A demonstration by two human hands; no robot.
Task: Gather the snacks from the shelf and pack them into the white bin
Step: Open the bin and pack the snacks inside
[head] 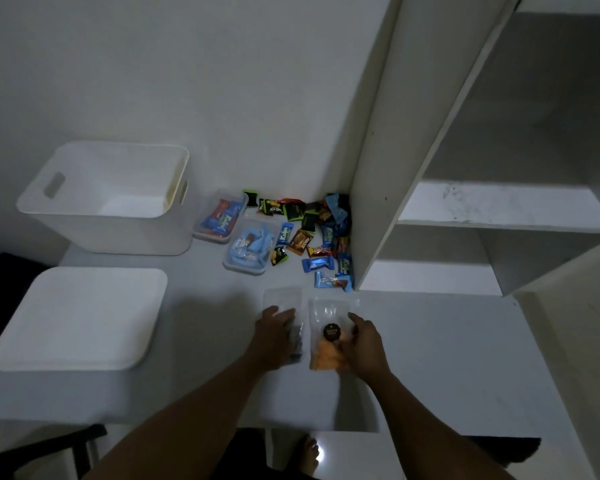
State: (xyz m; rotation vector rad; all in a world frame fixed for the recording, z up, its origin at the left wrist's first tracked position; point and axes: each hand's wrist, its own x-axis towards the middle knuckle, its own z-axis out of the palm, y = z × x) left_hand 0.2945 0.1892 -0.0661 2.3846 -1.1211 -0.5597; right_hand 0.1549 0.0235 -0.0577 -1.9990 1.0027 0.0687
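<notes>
Both hands down on the worktop [194,341]. Left hand [274,337] lies flat over a clear pouch with dark contents [286,317], fingers spread; can't tell if it's actually gripping. Right hand [362,344] curled onto the side of a clear pouch of orange snacks [326,344]. White bin [108,199] sits open at back left, lid [80,317] lying in front of it. Two clear tubs [238,237] of snacks just right of the bin; loose wrapped snacks [316,233] piled against the shelf unit [378,168].
</notes>
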